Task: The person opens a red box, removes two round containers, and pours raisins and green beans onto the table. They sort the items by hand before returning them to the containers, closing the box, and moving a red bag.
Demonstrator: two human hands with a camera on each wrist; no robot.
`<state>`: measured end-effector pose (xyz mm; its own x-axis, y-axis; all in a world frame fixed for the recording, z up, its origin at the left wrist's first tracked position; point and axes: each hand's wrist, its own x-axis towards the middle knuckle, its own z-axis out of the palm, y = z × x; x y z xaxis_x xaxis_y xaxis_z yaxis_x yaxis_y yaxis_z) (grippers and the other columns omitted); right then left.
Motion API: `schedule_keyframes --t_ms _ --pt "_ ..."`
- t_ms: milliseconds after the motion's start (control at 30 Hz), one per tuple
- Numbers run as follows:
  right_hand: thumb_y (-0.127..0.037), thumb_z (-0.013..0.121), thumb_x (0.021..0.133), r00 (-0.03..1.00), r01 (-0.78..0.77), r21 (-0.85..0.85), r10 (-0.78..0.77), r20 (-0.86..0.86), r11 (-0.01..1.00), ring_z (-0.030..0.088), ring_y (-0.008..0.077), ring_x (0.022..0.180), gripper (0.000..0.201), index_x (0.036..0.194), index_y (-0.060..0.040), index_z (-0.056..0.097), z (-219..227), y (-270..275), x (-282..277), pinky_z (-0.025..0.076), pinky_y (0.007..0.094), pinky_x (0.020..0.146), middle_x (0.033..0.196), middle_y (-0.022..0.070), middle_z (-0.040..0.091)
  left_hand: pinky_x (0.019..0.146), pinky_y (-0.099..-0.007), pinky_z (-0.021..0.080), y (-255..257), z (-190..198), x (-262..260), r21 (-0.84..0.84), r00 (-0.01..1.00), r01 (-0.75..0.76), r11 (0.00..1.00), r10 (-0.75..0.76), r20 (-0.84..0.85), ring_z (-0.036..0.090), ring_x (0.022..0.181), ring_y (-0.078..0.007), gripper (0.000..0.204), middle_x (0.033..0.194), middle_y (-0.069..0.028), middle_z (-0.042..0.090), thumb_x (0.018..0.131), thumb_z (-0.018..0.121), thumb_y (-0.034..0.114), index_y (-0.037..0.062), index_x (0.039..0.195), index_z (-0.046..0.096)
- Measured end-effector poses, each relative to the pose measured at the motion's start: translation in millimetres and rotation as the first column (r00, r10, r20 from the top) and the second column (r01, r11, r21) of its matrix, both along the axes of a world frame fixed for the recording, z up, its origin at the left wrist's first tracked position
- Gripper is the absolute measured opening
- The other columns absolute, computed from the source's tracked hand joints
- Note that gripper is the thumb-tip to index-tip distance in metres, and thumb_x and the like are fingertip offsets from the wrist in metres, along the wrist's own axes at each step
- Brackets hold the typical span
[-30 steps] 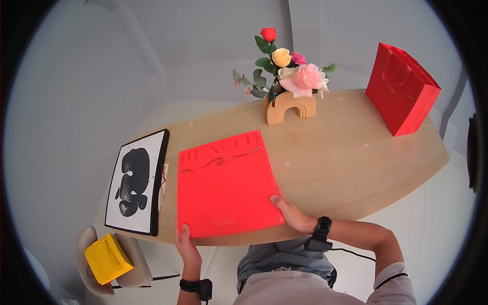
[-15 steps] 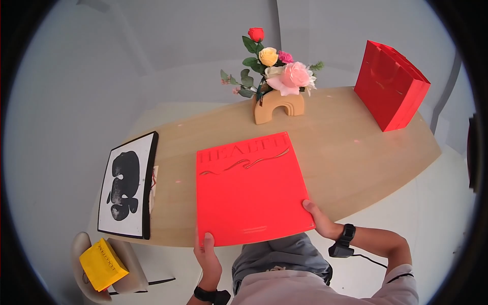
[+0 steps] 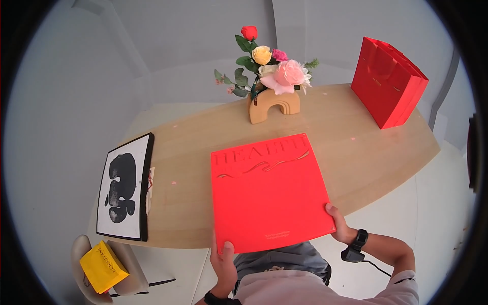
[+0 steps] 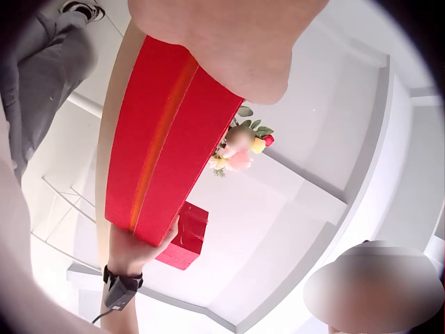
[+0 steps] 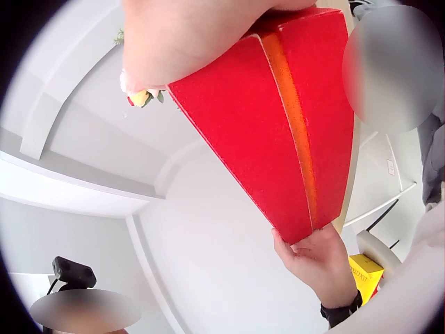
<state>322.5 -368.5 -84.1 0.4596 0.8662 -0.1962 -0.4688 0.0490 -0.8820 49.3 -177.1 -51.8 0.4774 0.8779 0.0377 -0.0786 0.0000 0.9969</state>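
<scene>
A large flat red box (image 3: 269,193) with raised lettering and a wavy line on its lid is held at the table's near edge in the head view. The left hand (image 3: 224,267) grips its lower left corner, thumb on top. At its lower right side the right hand (image 3: 339,223) pinches the edge, thumb on the lid. Both wrist views show the box's side (image 4: 167,139) with an orange strip along the middle; the other hand (image 5: 320,264) supports the far end in the right wrist view. The fingers beneath the box are mostly hidden.
On the wooden table (image 3: 178,203) stand an arch-shaped vase (image 3: 259,107) with flowers, a red paper bag (image 3: 389,84) at the back right, and a framed black-and-white picture (image 3: 122,188) at the left. A yellow bag (image 3: 103,267) lies on a chair at lower left.
Both hands have carried the red box rightward and toward the body, over the table's near edge. The view has shifted slightly, and the grip looks the same.
</scene>
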Motion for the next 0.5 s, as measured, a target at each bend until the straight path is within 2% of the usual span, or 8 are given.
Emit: schedule_keyframes --t_ms 100,167,267,367,500 --pt "-0.059 0.048 0.105 1.0 -0.015 0.008 0.015 0.013 1.0 0.038 0.0232 0.151 0.084 0.165 -0.006 0.023 -3.7 -3.8 5.8 0.035 0.0402 0.123 0.165 0.0134 0.038 0.111 -0.032 0.042 -5.7 0.6 4.3 -0.016 1.0 0.015 1.0 -0.015 0.023 0.056 0.128 -0.0184 0.061 0.145 -0.0119 0.058 0.11 0.052 0.022 -0.0049 0.161 0.034" --pt "-0.059 0.048 0.105 0.999 -0.03 0.033 0.029 0.029 0.999 0.038 0.0234 0.152 0.085 0.165 -0.0058 0.023 -4.9 -4.6 7.8 0.035 0.0406 0.123 0.165 0.0135 0.037 0.116 -0.0323 0.036 -5.2 1.2 7.4 0.01 0.997 0.05 0.999 -0.05 0.055 0.051 0.135 -0.0167 0.057 0.149 -0.0107 0.056 0.11 0.051 0.023 -0.0057 0.158 0.038" --pt "-0.061 0.048 0.104 0.999 -0.035 -0.013 0.035 0.016 0.999 0.038 0.0244 0.152 0.086 0.166 -0.0062 0.022 -7.1 -4.0 9.9 0.034 0.0411 0.124 0.165 0.0135 0.038 0.114 -0.0344 0.04 -3.9 -0.2 7.8 -0.013 0.998 0.03 0.999 -0.029 0.062 0.053 0.132 -0.0198 0.062 0.146 -0.0126 0.057 0.108 0.054 0.025 -0.0061 0.159 0.036" --pt "-0.059 0.049 0.103 0.999 -0.029 0.009 0.029 0.017 1.0 0.038 0.0251 0.152 0.086 0.166 -0.0066 0.022 -6.5 -2.1 12.2 0.034 0.0413 0.124 0.165 0.0137 0.038 0.116 -0.0364 0.037 2.4 -10.3 10.9 -0.009 0.992 0.025 1.0 -0.023 0.128 0.051 0.136 -0.0209 0.063 0.149 -0.0132 0.054 0.106 0.056 0.022 -0.0051 0.159 0.036" --pt "-0.047 0.056 0.099 0.998 0.016 0.059 -0.02 0.054 0.998 0.039 0.025 0.151 0.085 0.166 -0.0061 0.023 0.2 3.3 13.6 0.035 0.0412 0.122 0.164 0.0135 0.039 0.119 -0.0379 0.034 11.2 -13.0 17.6 -0.052 0.982 0.056 0.997 -0.045 0.181 0.048 0.14 -0.0222 0.064 0.152 -0.0139 0.051 0.104 0.058 0.021 -0.0048 0.159 0.037"
